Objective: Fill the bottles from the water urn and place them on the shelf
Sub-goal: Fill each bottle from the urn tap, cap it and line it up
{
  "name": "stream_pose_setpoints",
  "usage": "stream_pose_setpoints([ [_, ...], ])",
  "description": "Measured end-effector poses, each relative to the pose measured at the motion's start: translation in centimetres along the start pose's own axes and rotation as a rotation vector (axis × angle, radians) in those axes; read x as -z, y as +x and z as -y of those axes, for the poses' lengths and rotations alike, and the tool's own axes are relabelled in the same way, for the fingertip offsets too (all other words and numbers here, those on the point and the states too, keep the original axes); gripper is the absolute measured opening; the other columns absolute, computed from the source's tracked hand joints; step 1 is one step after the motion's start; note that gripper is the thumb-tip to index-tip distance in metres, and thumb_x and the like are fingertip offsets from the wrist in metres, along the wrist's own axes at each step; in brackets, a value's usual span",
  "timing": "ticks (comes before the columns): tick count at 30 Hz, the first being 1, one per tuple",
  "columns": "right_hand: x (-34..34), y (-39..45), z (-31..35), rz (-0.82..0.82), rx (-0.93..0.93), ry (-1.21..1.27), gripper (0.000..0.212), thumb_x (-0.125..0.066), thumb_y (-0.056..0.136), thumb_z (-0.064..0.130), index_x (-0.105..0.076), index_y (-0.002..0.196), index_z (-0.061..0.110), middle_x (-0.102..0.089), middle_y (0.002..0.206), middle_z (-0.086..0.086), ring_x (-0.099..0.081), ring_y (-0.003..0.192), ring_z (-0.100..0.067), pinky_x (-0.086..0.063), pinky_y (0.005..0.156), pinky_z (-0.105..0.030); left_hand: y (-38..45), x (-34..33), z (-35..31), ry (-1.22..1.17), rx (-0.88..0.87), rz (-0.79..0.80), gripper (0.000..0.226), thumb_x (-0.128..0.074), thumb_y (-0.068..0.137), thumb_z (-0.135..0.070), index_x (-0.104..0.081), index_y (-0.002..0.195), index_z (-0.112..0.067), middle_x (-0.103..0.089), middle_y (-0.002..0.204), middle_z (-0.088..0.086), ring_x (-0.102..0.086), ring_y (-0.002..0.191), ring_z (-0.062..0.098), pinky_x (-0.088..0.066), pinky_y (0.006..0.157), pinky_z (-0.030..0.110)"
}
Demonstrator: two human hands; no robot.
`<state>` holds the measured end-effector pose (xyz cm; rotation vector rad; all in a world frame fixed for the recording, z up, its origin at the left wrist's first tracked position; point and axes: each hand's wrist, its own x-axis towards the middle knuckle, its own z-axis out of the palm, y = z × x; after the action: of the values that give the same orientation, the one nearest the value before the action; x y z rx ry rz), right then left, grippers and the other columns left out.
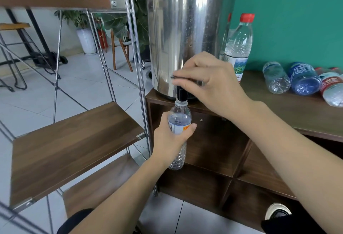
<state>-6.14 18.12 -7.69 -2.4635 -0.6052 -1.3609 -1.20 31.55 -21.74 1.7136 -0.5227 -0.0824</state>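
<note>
Filling step, by the look of it. Left hand (171,137) is wrapped round the middle of the clear bottle (179,122), holding it upright with its open mouth right under the black spout (181,94) of the steel water urn (185,33). Right hand (207,85) is curled over the black tap lever (185,78), fingers pinching it. I can't tell whether water is flowing, or the level inside the bottle.

Risks from here:
- Mouth is narrow and sits only just under the spout. A small drift of the left hand toward 9 or 3 o'clock would put the stream down the outside, onto the cabinet (278,107) edge and the tiled floor (83,85).
- The level is hard to read through the label and the fingers (glare doesn't help), so late release of the lever means overflow over the left hand.
- Thin plastic: a hard squeeze mid-body would push water out once it's near full.
- Wet bottle, no cap visible on it; likely to slip or slosh on the move to the shelf (74,137) at 9 o'clock.

Queue: one capped bottle standing (239,48) at 3 o'clock of the urn, several lying bottles (304,79) further right on the cabinet top (they could roll if bumped).
</note>
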Motion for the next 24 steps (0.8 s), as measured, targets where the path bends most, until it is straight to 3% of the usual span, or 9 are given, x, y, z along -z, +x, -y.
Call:
stream_pose_setpoints([
  [6,-0.9,-2.4,0.4,-0.013,-0.046,0.075,0.023,-0.077,0.09,0.017,-0.078,0.111,0.008,-0.068,0.1,-0.005,-0.061,0.096,-0.015,-0.045,0.09,-0.017,0.0,0.0,0.1,-0.025,-0.015,-0.007,0.054,-0.087,0.082,-0.042,-0.054,0.122,-0.029,-0.07,0.106,-0.013,-0.068,0.097,0.001,-0.056,0.086,0.023],
  [13,0.3,-4.5,-1.5,-0.033,-0.189,0.029,0.029,-0.074,0.092,0.031,-0.076,0.113,0.012,-0.07,0.11,0.002,-0.061,0.107,-0.011,-0.045,0.099,-0.02,0.1,-0.1,0.3,-0.017,-0.006,-0.017,0.048,-0.088,0.081,-0.038,-0.056,0.116,-0.031,-0.071,0.1,-0.014,-0.07,0.093,0.004,-0.06,0.087,0.031],
  [19,1.5,-8.8,-5.9,0.111,-0.5,-0.105,0.031,-0.067,0.094,0.043,-0.076,0.109,0.017,-0.073,0.11,0.002,-0.06,0.111,-0.017,-0.042,0.098,-0.025,0.2,-1.0,-0.4,0.0,0.045,-0.065,0.041,-0.089,0.078,-0.031,-0.058,0.105,-0.032,-0.07,0.092,-0.014,-0.068,0.085,-0.003,-0.054,0.079,0.023],
  [24,2.2,-10.4,-7.2,0.287,-0.629,-0.13,0.051,-0.06,0.091,0.058,-0.071,0.121,0.018,-0.069,0.123,0.001,-0.055,0.117,-0.018,-0.041,0.099,-0.03,0.2,-1.3,-0.8,-0.02,0.09,-0.085,0.045,-0.088,0.07,-0.038,-0.061,0.105,-0.033,-0.072,0.093,-0.012,-0.069,0.086,0.002,-0.059,0.09,0.038],
])
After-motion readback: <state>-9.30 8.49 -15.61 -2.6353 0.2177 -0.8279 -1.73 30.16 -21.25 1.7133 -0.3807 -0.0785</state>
